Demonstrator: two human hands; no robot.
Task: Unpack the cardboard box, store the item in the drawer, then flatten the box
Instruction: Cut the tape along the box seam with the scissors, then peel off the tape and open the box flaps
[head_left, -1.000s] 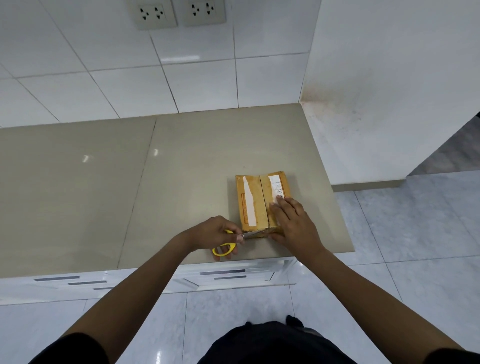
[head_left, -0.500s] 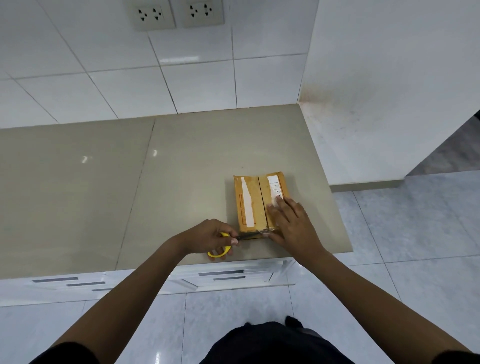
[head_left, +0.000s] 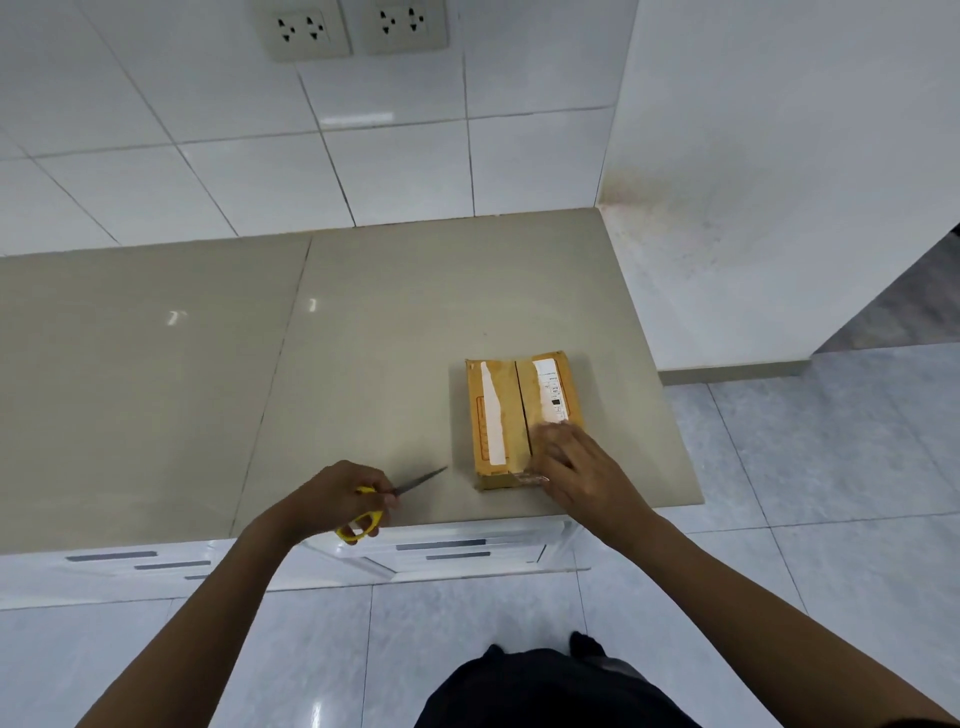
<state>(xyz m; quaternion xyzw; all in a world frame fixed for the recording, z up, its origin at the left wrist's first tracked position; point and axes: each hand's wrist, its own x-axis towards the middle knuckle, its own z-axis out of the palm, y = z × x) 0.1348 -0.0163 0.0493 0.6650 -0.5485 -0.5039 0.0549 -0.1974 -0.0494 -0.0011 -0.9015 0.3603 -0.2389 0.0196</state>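
A small brown cardboard box (head_left: 498, 410) with white label strips lies near the right front corner of the beige countertop (head_left: 363, 338). Its two top flaps meet at a dark centre seam. My right hand (head_left: 576, 467) rests flat on the box's near right part, fingers spread and blurred. My left hand (head_left: 343, 493) holds yellow-handled scissors (head_left: 395, 499) a little left of the box, blades together, the tip pointing towards the box and apart from it. White drawers (head_left: 441, 551) with dark slot handles sit under the counter's front edge.
White tiled wall with two sockets (head_left: 353, 26) stands behind the counter. A white wall (head_left: 779, 182) borders the counter on the right. Grey tiled floor (head_left: 831, 493) lies in front and to the right. More drawer handles (head_left: 135, 561) show at the left.
My left hand has pulled the scissors away from the box's near end, moving left. My right hand stays on the box, shifting slightly.
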